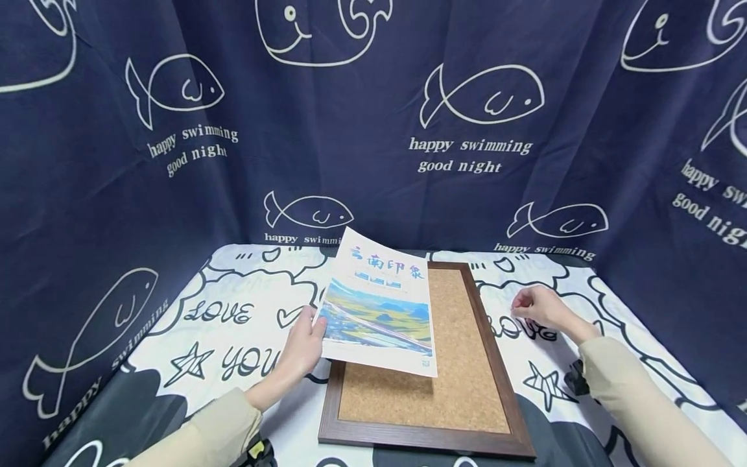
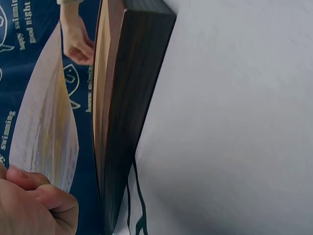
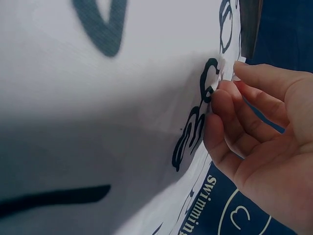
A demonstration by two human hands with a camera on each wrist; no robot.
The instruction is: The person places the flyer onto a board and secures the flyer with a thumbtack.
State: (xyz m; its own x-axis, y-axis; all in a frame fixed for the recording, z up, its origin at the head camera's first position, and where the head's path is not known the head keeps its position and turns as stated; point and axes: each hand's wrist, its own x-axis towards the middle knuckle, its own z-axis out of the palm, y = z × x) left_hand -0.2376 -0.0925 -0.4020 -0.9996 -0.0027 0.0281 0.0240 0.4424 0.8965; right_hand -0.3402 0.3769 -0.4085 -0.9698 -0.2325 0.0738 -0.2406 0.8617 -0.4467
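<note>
My left hand (image 1: 303, 340) grips the left edge of a printed paper poster (image 1: 379, 305), its thumb on the front. Blue Chinese lettering and a colourful landscape picture cover the sheet. It is held tilted over a brown-framed cork board (image 1: 467, 376) and hides the board's upper left part. In the left wrist view the poster (image 2: 46, 122) bows above the dark frame edge (image 2: 132, 73). Off the board's right side is my right hand (image 1: 543, 308), fingers curled and thumb tip against the index finger (image 3: 259, 90). I cannot tell whether something small sits between those tips.
A black-and-white cloth (image 1: 210, 311) with drawn words and stars covers the table. Behind it and at both sides hangs a dark blue curtain (image 1: 373, 130) printed with white fish. A dark band (image 1: 578, 376) shows at the right wrist.
</note>
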